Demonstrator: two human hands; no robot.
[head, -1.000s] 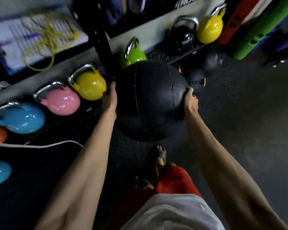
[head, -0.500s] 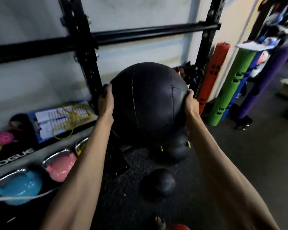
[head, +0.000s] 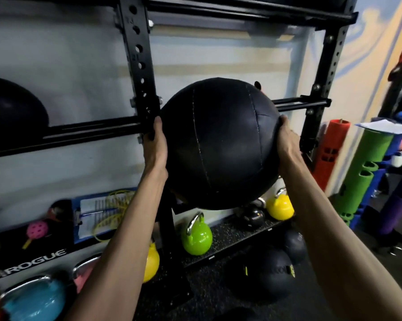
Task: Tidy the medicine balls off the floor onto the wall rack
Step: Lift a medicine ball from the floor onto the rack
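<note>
Holding a big round black leather medicine ball (head: 219, 144) up in the air, the person has one hand on each side of it. The left hand (head: 155, 142) is pressed flat on the ball at 9 o'clock, and the right hand (head: 286, 139) is pressed flat on it at 3 o'clock, so the ball sits right in the middle, squeezed between two open palms with the fingers spread around its curve. Both hands look about the same way from the rack, so neither one leads. What matters next is the black metal rail (head: 299, 104) of the tall black metal wall rack (head: 137, 66). That rail runs flat from 9 o'clock to 3 o'clock just behind the top half of the ball, and I think the ball must go a bit higher and then forward to land on it. A ball has no long side, so it can go on any way round. It looks smooth and a little shiny, with thin stitched lines running from top to bottom, and it looks heavy and a bit soft. Another dark round ball (head: 12, 103) already sits on the rail at far 9 o'clock. Down at 5 o'clock, a black medicine ball with yellow marks (head: 268, 273) waits on the speckled dark rubber floor (head: 209, 295).
</note>
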